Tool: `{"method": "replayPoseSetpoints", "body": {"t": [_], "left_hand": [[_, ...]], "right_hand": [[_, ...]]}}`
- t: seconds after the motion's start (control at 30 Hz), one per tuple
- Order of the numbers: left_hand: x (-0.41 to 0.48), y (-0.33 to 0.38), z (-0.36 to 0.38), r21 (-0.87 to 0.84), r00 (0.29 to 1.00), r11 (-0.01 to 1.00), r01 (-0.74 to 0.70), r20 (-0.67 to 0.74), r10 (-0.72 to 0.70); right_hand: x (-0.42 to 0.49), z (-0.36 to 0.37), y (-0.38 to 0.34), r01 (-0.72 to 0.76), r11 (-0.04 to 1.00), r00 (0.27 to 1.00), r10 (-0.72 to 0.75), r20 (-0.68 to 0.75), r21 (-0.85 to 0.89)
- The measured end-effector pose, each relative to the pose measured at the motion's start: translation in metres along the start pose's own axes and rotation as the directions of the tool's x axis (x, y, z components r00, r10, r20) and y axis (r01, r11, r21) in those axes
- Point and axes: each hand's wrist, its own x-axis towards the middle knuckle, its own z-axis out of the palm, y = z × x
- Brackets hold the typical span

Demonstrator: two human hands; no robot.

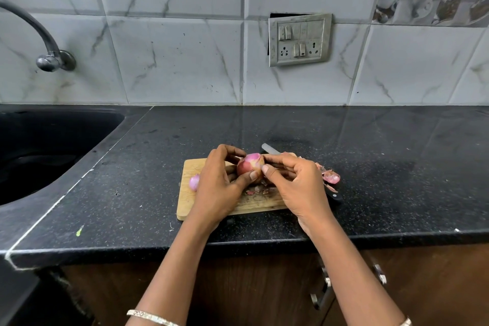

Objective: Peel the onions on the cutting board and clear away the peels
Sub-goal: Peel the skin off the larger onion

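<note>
Where both forearms enter at the lower edge, the elbows are cut off. The left hand (217, 188) grips the onion (250, 165) from its side, and the right hand (296, 185) pinches its skin between thumb and forefinger. The onion sits over the cutting board (188, 201), its underside hidden by fingers. A second onion (194, 182), paler, peeks out beside the left hand. Small scraps (258, 190) lie on the board. Behind the right hand, the knife (270, 149) shows only its blade tip and handle end. Loose peels (330, 176) lie on the counter (397, 167) beside the board. The sink (39, 145) is cut off at left.
</note>
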Motion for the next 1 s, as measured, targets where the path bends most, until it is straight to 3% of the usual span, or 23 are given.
{"method": "replayPoseSetpoints", "body": {"t": [0.2,0.4,0.67,1.0], "left_hand": [[-0.001,0.002,-0.001,0.080,0.998,0.996,-0.035,0.050,0.031],[-0.003,0.007,-0.001,-0.005,0.995,1.000,0.029,0.092,-0.028],[-0.005,0.010,0.000,-0.058,0.997,0.997,0.045,0.070,-0.041],[-0.004,0.008,0.000,-0.025,0.997,0.998,0.052,0.056,-0.051]], "right_hand": [[0.001,-0.001,0.001,0.018,0.998,0.999,-0.020,0.039,0.064],[0.002,-0.002,0.004,0.018,0.999,1.000,-0.019,0.024,0.026],[0.001,-0.001,0.005,0.001,0.998,1.000,-0.002,0.010,0.068],[0.002,-0.002,0.004,0.035,0.999,0.999,-0.035,-0.021,-0.024]]}}
